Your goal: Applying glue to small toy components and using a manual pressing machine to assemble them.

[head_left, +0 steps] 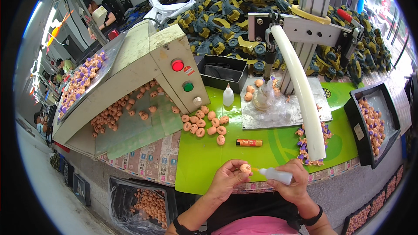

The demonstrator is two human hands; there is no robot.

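Observation:
Near the table's front edge my left hand [228, 178] pinches a small peach-coloured doll head [246, 168], its hollow opening showing. My right hand [296, 179] is wrapped round a white squeeze bottle [278, 176], tilted so that its yellowish nozzle points at the head. The nozzle's tip is close to the head; whether they touch I cannot tell. Beyond my hands, several loose doll heads [200, 123] lie on the green mat [196, 165]. An orange and black tube-shaped thing [249, 142] lies right of them. Another white squeeze bottle [228, 95] stands upright farther back.
At left stands a beige machine [163, 45] with more heads inside. A press [266, 56] with a thick white curved lever [300, 91] rises at right. Small purple-and-peach doll parts fill a black bin [355, 124]. A lower bin [172, 200] holds heads; toy vehicles [226, 21] pile behind.

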